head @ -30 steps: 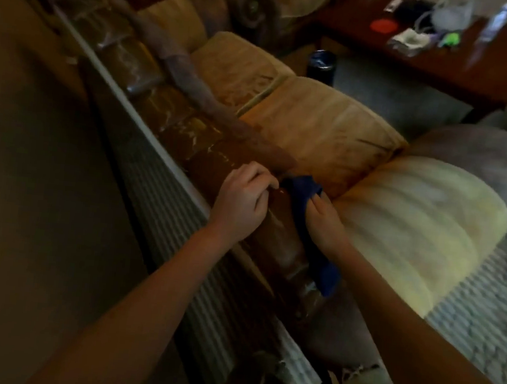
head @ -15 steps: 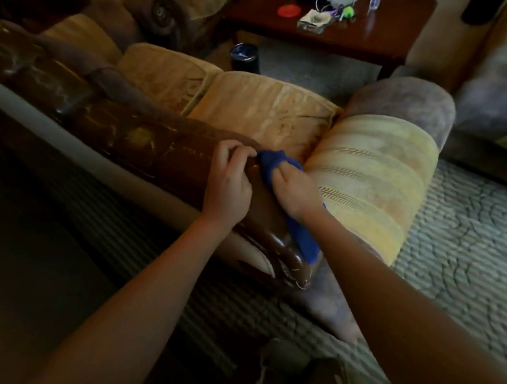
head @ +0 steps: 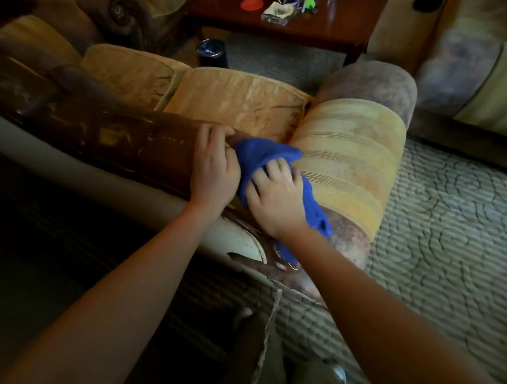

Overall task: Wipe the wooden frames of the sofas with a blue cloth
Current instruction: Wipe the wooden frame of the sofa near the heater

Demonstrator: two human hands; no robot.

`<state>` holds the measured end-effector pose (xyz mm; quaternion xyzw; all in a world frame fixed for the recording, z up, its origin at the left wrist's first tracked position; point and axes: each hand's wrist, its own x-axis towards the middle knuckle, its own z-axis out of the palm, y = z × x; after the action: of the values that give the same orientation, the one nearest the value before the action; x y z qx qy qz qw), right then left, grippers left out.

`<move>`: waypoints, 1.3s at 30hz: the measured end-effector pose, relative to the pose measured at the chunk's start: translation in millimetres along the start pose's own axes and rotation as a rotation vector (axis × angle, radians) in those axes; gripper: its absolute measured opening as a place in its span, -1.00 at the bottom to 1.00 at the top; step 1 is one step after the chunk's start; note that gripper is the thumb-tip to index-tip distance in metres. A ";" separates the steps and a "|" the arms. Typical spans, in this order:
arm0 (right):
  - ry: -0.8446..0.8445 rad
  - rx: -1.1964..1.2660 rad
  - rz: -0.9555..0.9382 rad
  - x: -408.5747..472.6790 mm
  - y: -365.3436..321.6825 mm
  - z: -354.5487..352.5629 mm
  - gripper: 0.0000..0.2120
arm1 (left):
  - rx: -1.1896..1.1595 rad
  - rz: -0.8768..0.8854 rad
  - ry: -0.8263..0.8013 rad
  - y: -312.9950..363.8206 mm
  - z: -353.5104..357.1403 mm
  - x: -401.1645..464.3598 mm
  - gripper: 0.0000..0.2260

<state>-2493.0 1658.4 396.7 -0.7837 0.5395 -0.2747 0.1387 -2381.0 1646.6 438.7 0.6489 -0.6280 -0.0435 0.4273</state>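
Observation:
The sofa's dark, glossy wooden frame (head: 120, 145) runs along the top of its back, from the left edge to its carved end near the middle. My right hand (head: 273, 193) presses a blue cloth (head: 265, 154) onto the frame's right end, beside the yellow striped armrest (head: 348, 163). Part of the cloth hangs down below my wrist. My left hand (head: 214, 169) lies on the frame just left of the cloth, fingers curled over the wood and touching the cloth's edge.
Yellow seat cushions (head: 233, 100) lie beyond the frame. A dark cup (head: 213, 53) stands on the carpet before a wooden coffee table (head: 324, 22) carrying small items. Another sofa (head: 485, 87) is at the right, an armchair (head: 118, 8) at the back left.
The view has swung so the sofa back now lies more level. My right hand has spread the cloth wider over the frame's end; my left hand stays beside it.

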 end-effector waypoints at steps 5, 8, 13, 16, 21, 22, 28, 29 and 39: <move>-0.044 0.515 0.489 2.1 39.2 -4.5 -0.61 | -0.047 0.022 -0.212 -5.4 -2.8 12.3 -0.76; 0.002 0.588 0.829 -14.9 44.1 3.5 -0.66 | 0.233 0.122 -0.667 -3.0 7.2 38.9 -0.81; 0.235 0.632 0.900 -11.0 15.2 4.6 -0.72 | 0.283 0.206 -1.044 17.5 41.0 71.8 -0.78; 0.276 0.577 0.849 -0.3 9.8 4.5 -0.72 | 0.358 0.262 -1.187 30.7 70.2 67.5 -0.75; 0.119 0.637 0.923 11.2 42.4 8.1 -0.65 | 0.533 0.367 -1.175 31.2 86.2 58.3 -0.76; 0.098 0.699 0.957 7.4 52.5 10.4 -0.67 | 0.569 0.364 -1.184 30.3 85.8 56.0 -0.75; 0.124 0.917 1.147 -31.4 76.0 31.6 -0.71 | 0.618 0.331 -1.188 29.7 87.0 53.9 -0.83; 0.144 0.910 1.138 -32.9 74.0 32.1 -0.69 | 0.627 0.328 -1.189 29.7 86.4 53.2 -0.82; 0.064 0.845 0.865 -4.2 69.0 16.0 -0.64 | 0.753 0.317 -1.250 20.4 100.2 57.6 -0.79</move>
<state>-2537.9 1634.8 347.1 -0.3616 0.6574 -0.4072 0.5209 -2444.4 1550.6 415.5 0.5074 -0.8123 -0.1240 -0.2594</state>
